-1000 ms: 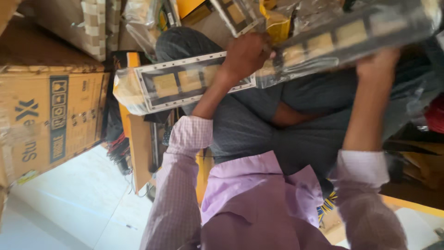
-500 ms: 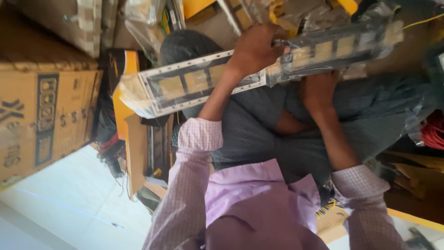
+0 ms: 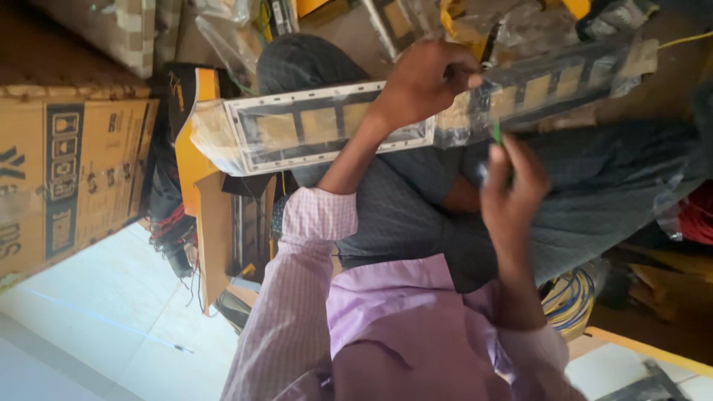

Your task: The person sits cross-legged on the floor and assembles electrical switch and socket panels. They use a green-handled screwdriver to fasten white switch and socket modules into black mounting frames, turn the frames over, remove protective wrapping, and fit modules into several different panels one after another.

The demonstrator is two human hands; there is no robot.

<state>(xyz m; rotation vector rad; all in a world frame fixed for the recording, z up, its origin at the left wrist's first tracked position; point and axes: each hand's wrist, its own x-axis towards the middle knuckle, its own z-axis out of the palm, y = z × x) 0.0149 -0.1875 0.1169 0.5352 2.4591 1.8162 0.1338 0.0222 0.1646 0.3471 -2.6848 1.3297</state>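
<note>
Left grip [image 3: 423,78] clamped mid-span on plastic-wrapped slotted panel [image 3: 319,126], lying 9-to-3 over your lap. Right hand [image 3: 509,186] pinches small green-tipped tool [image 3: 496,134] at 6. Risk: slick wrap; panel could slip or tilt.

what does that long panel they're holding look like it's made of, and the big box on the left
The long panel looks like black and pale moulded plastic with rectangular cut-outs, wrapped in clear glossy film that crinkles and shines; metal under the film can't be ruled out. The big box looks like brown corrugated cardboard, matt, with dark printing and a worn top edge.
</note>
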